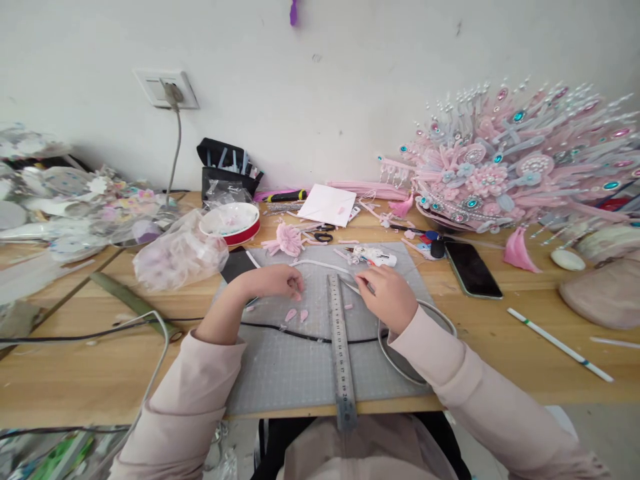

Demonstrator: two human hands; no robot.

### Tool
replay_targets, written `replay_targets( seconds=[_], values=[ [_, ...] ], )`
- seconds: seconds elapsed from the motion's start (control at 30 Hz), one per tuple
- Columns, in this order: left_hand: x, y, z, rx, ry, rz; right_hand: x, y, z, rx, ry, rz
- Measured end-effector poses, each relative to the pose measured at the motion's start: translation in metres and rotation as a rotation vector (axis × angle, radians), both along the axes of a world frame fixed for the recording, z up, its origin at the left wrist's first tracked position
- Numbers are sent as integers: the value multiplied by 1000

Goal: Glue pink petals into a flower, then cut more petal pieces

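My left hand (274, 281) rests on the grey cutting mat (285, 367), fingers curled and pinching a small pink piece at its fingertips. Two loose pink petal pieces (296, 314) lie on the mat just below it. My right hand (386, 291) is closed around thin metal tweezers (353, 283), whose tips point left toward the steel ruler (339, 340). The ruler lies lengthwise down the mat between my hands. A black cable (295, 331) crosses the mat under my forearms.
A pink beaded headdress (505, 167) fills the back right. A black phone (473, 269), a glue gun (375, 255), a pink fabric flower (287, 239), scissors (323, 233), a red-rimmed bowl (231, 221) and a plastic bag (180, 257) surround the mat. A metal ring (443, 317) sits under my right forearm.
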State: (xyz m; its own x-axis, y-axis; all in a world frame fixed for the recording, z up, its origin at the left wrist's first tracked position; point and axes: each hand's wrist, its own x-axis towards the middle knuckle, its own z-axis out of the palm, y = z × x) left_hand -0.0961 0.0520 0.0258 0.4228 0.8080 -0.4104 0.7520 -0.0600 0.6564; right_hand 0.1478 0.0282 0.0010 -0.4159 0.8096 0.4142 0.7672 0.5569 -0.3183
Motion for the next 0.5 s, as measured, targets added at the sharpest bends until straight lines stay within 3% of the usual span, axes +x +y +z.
replay_targets(
  seconds=[0.17,0.33,0.4,0.5],
  values=[
    [9,0,-1,231,30,122,1,-3,9,-71,31,23],
    [22,-6,-8,375,62,221,11,-18,51,-193,-161,92],
    [29,-9,-8,395,64,224,15,-7,70,-219,-264,83],
    [41,-14,-5,447,126,220,17,39,90,-193,-339,80]
  ],
)
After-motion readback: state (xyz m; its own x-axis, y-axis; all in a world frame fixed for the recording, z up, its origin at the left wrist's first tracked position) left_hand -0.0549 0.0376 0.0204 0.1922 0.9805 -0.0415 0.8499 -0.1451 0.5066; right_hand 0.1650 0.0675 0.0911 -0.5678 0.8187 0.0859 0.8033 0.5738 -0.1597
